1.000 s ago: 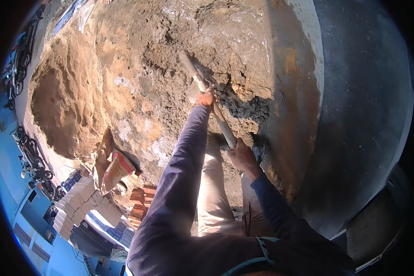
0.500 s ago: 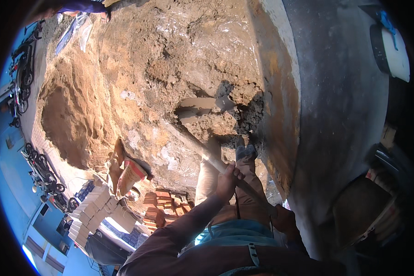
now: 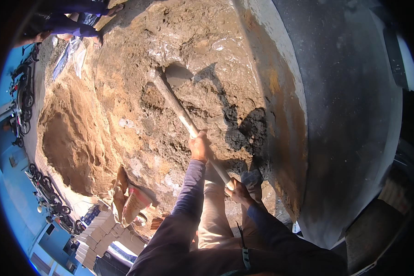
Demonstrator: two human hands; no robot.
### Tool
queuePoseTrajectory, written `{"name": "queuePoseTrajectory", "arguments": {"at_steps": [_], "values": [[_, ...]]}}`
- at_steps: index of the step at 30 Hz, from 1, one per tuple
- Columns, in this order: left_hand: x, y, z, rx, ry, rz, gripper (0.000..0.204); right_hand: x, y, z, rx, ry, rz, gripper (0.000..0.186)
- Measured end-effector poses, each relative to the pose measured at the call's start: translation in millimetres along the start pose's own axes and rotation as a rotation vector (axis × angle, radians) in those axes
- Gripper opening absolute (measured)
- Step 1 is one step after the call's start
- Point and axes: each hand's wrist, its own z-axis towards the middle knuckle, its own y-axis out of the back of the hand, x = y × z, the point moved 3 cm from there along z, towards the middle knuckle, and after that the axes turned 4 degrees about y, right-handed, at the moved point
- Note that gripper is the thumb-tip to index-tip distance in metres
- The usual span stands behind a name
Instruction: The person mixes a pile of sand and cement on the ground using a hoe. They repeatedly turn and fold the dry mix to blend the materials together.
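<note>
A hoe with a long, pale wooden handle (image 3: 181, 112) slants away from me toward the far left. My left hand (image 3: 199, 146) is wrapped round the middle of the handle. Lower down, close to my legs, my right hand (image 3: 240, 192) grips the handle near its end. At the far end the muddy blade (image 3: 177, 71) is at the wet brown mix (image 3: 211, 34); whether its edge is sunk in cannot be made out. The hoe's dark shadow falls across the churned, lumpy mix to the right of the handle.
A sand heap (image 3: 69, 133) rises on the left. Nearer stand a torn sack (image 3: 135, 204) and stacked pale bricks (image 3: 99, 232). Motorcycles (image 3: 48, 191) line the far left. Another person's legs (image 3: 73, 25) show at the upper left. A smooth grey surface (image 3: 340, 101) borders the right.
Both hands have moved forward, away from my body, with the hoe. Its blade has shifted farther off and to the left. More of the other person shows at the upper left.
</note>
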Motion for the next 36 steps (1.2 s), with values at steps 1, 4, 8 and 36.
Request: {"name": "queuePoseTrajectory", "arguments": {"at_steps": [1, 4, 8, 36], "values": [[-47, -10, 3, 0.019, -0.120, 0.020, 0.028, 41, 12, 32, -0.017, 0.081, 0.047, 0.039], [-173, -76, 14, 0.049, -0.465, 0.091, 0.032, 144, 61, 130, -0.094, 0.111, 0.099, 0.038], [-243, -174, 105, 0.171, -0.710, 0.100, 0.032, 185, 124, 281, -0.291, 0.290, 0.111, 0.043], [-90, -312, 181, -0.133, -0.998, 0.854, 0.070, 54, 207, 430, -0.369, 0.263, 0.532, 0.029]]}}
